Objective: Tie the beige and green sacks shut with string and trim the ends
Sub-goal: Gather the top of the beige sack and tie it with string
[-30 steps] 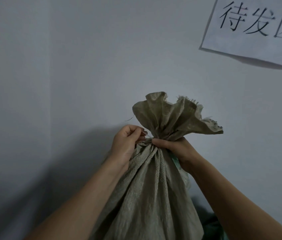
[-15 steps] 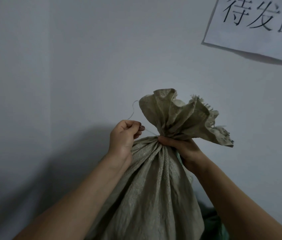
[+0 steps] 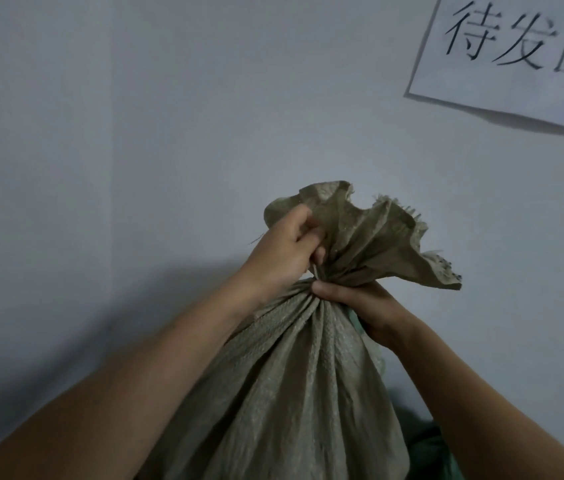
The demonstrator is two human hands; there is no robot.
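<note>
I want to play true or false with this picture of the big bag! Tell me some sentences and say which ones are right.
1. The right hand grips the gathered neck of the beige sack. True.
2. A paper sign with writing hangs on the wall at the upper right. True.
3. The left hand lies flat on the wall. False: its fingers are curled beside the sack's ruffled top, pinching the string.
4. Scissors are cutting the string. False: no scissors are in view.
5. The sack's top is folded flat. False: it fans out in ruffles above the neck.
</note>
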